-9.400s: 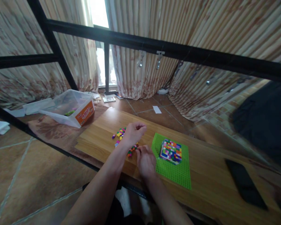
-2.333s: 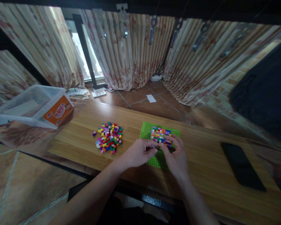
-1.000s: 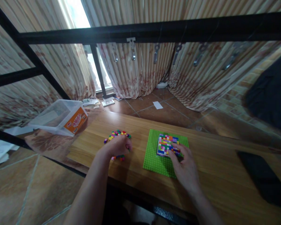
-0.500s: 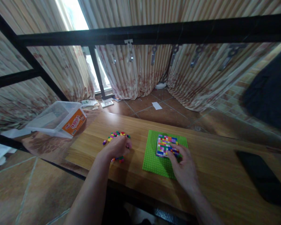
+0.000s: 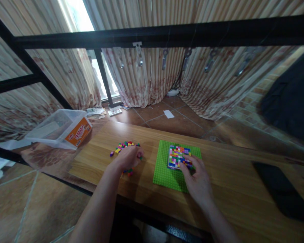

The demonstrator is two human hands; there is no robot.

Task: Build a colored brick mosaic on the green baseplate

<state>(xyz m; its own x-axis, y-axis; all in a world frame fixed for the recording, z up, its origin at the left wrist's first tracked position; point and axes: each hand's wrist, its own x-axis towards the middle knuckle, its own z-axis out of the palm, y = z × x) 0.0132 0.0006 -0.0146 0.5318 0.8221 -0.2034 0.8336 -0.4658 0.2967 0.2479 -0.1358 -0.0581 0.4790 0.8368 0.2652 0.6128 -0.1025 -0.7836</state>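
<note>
On the wooden bench lies a green studded baseplate. A low square block of many-coloured toy bricks stands on it. My right hand is over the block's near right corner, thumb and fingers curled against it and hiding part of that corner. To the left, my left hand hovers at a loose pile of small bricks and covers its middle. Its fingers are pinched, with a small green brick showing at the tips. A single purple brick lies at the pile's left edge.
A dark phone-like slab lies on the right of the bench. Past the left end is a clear plastic box with an orange label. A black metal bar with hanging hooks crosses above, before the curtains.
My left hand has lifted slightly and turned, and a green brick now shows at its fingertips. My right hand stays at the block's corner. The whole view has shifted a little.
</note>
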